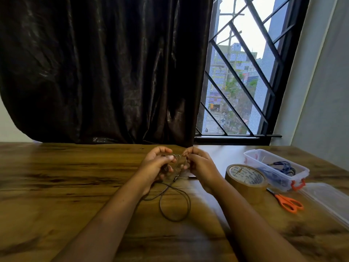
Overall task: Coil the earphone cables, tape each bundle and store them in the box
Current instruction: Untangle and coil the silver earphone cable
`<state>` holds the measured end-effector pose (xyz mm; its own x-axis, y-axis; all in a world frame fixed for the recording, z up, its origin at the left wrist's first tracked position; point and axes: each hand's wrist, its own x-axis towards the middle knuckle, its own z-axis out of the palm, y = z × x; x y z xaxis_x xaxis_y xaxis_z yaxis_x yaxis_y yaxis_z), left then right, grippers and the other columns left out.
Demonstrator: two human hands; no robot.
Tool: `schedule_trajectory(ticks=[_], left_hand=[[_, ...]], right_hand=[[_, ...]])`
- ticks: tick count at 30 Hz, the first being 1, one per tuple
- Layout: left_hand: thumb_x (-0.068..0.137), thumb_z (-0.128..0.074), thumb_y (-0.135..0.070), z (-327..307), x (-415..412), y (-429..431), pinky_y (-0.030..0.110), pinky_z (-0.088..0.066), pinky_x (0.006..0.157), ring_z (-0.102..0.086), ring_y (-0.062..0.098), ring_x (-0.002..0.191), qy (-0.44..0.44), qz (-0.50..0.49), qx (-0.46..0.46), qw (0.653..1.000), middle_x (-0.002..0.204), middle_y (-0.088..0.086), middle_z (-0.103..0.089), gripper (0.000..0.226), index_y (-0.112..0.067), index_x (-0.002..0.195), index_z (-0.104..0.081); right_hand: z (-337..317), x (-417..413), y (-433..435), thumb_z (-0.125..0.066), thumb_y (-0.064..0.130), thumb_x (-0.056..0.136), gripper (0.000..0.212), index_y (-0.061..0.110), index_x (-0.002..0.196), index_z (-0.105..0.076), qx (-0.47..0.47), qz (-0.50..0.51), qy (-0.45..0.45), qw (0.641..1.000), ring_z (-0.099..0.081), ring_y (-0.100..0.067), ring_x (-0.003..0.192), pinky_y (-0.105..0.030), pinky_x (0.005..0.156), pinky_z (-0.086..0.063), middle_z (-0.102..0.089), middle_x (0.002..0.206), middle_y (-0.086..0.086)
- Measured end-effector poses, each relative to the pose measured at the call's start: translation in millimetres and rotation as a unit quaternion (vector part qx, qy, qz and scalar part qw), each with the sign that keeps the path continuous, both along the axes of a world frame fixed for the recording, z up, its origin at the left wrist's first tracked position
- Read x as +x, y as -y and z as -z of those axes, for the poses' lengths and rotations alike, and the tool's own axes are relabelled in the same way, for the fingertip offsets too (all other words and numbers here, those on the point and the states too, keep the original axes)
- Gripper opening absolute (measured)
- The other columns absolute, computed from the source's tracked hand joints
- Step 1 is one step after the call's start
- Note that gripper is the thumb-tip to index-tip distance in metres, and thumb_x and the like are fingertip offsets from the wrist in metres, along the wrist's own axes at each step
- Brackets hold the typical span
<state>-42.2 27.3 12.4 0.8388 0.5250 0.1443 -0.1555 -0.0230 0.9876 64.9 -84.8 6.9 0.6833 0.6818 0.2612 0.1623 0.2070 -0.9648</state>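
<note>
A thin dark earphone cable (174,201) sits near the middle of the wooden table (56,186), its upper part gathered into small turns between the two hands and the rest trailing toward the viewer, where it crosses itself and lies in one loose loop on the wood. The loop's long axis runs roughly from the hands toward the near edge; which way the plug or earbuds point is too small to tell. The left hand (155,165) has its fingers curled round the gathered turns, thumb pressed across the top. The right hand (198,165) pinches the cable between thumb and forefinger just beside the left thumb, its other fingers curled in. To the right of the right forearm a roll of brown tape (246,183) lies flat on the table. Beyond it stands an open clear plastic box (251,157) with an orange clasp, holding dark blue cables (279,169). Orange-handled scissors (289,203) lie in front of the box, blades pointing toward the tape, and the clear lid (328,201) rests at the far right.
</note>
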Motion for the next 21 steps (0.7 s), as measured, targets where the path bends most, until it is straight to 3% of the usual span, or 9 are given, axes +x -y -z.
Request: schedule_trajectory(ticks=[2, 4, 7, 10, 14, 16, 17, 19, 21], left_hand=[[0.092, -0.053, -0.008, 0.7, 0.3, 1.6, 0.023, -0.044, 0.052, -0.062, 0.013, 0.071, -0.004, -0.015, 0.015, 1.000, 0.087, 0.003, -0.067, 0.013, -0.015, 0.099, -0.061], [0.094, -0.050, -0.007, -0.1, -0.4, 1.8, 0.023, -0.044, 0.052, -0.064, 0.014, 0.073, 0.004, -0.023, 0.004, 1.000, 0.090, 0.003, -0.067, 0.015, -0.014, 0.096, -0.063], [0.095, -0.045, -0.007, -1.3, -1.7, 1.6, 0.021, -0.037, 0.048, -0.066, 0.011, 0.065, 0.013, -0.010, -0.012, 1.000, 0.096, 0.002, -0.067, 0.017, -0.014, 0.099, -0.060], [0.096, -0.044, -0.007, -0.5, -0.5, 3.5, 0.022, -0.038, 0.048, -0.066, 0.014, 0.069, 0.010, 0.015, -0.016, 1.000, 0.101, 0.004, -0.066, 0.018, -0.014, 0.102, -0.060], [0.096, -0.044, -0.004, -2.8, -0.8, 4.8, 0.020, -0.046, 0.048, -0.066, 0.012, 0.069, 0.042, 0.019, -0.042, 0.998, 0.093, 0.003, -0.069, 0.019, -0.014, 0.098, -0.060], [0.094, -0.045, 0.003, -2.9, -0.9, 4.9, 0.021, -0.051, 0.051, -0.066, 0.011, 0.072, 0.056, 0.001, -0.053, 0.997, 0.091, 0.003, -0.067, 0.021, -0.012, 0.093, -0.059], [0.092, -0.045, 0.005, -2.4, -0.5, 4.5, 0.021, -0.053, 0.054, -0.065, 0.010, 0.075, 0.058, -0.008, -0.052, 0.997, 0.092, 0.002, -0.066, 0.022, -0.012, 0.092, -0.058], [0.091, -0.047, 0.007, -1.4, 0.7, 2.5, 0.024, -0.051, 0.061, -0.063, 0.011, 0.080, 0.056, -0.032, -0.031, 0.997, 0.094, -0.001, -0.066, 0.024, -0.014, 0.089, -0.059], [0.088, -0.052, 0.007, 1.1, 2.2, -1.8, 0.029, -0.050, 0.067, -0.062, 0.016, 0.083, 0.046, -0.069, -0.001, 0.997, 0.093, 0.001, -0.067, 0.023, -0.015, 0.087, -0.060]], right_hand=[[-0.5, -0.5, 1.2, -0.037, 0.000, 0.096, 0.024, 0.008, 0.085, -0.058, -0.016, 0.006, 0.002, 1.000, -0.046, -0.009, 0.046, -0.024, 0.050, -0.040, -0.047, 0.056, -0.003], [-2.2, -0.7, 3.1, -0.040, 0.000, 0.094, 0.024, 0.008, 0.087, -0.062, -0.054, 0.046, 0.075, 0.995, -0.046, -0.006, 0.049, -0.018, 0.046, -0.037, -0.051, 0.062, 0.001], [1.7, 1.2, 1.7, -0.046, 0.001, 0.090, 0.027, 0.016, 0.095, -0.068, -0.103, 0.082, 0.209, 0.969, -0.059, -0.012, 0.088, -0.017, 0.072, -0.047, -0.064, 0.094, 0.001], [5.5, -2.5, -1.9, -0.048, 0.011, 0.083, 0.028, 0.023, 0.098, -0.070, -0.066, 0.067, 0.228, 0.969, -0.060, -0.018, 0.105, -0.030, 0.089, -0.050, -0.067, 0.106, -0.004], [0.6, -3.5, -0.6, -0.045, 0.001, 0.093, 0.030, 0.012, 0.115, -0.062, -0.006, -0.031, 0.082, 0.996, -0.065, -0.025, 0.098, -0.033, 0.084, -0.055, -0.067, 0.109, -0.012], [1.6, -6.5, -0.1, -0.045, 0.002, 0.094, 0.030, 0.011, 0.120, -0.057, -0.018, -0.092, 0.015, 0.995, -0.065, -0.029, 0.087, -0.038, 0.078, -0.056, -0.067, 0.100, -0.016], [2.1, -8.2, 0.1, -0.045, 0.003, 0.095, 0.028, 0.009, 0.121, -0.055, -0.037, -0.102, 0.008, 0.994, -0.065, -0.026, 0.074, -0.035, 0.069, -0.058, -0.067, 0.089, -0.015], [1.0, -10.3, 0.3, -0.046, 0.007, 0.097, 0.022, 0.006, 0.118, -0.055, -0.077, -0.092, 0.031, 0.992, -0.053, -0.012, 0.050, -0.022, 0.048, -0.047, -0.060, 0.069, -0.007], [0.0, -8.4, 0.8, -0.047, 0.009, 0.097, 0.019, 0.007, 0.110, -0.061, -0.087, -0.069, 0.059, 0.992, -0.044, -0.005, 0.046, -0.018, 0.044, -0.038, -0.054, 0.061, 0.003]])
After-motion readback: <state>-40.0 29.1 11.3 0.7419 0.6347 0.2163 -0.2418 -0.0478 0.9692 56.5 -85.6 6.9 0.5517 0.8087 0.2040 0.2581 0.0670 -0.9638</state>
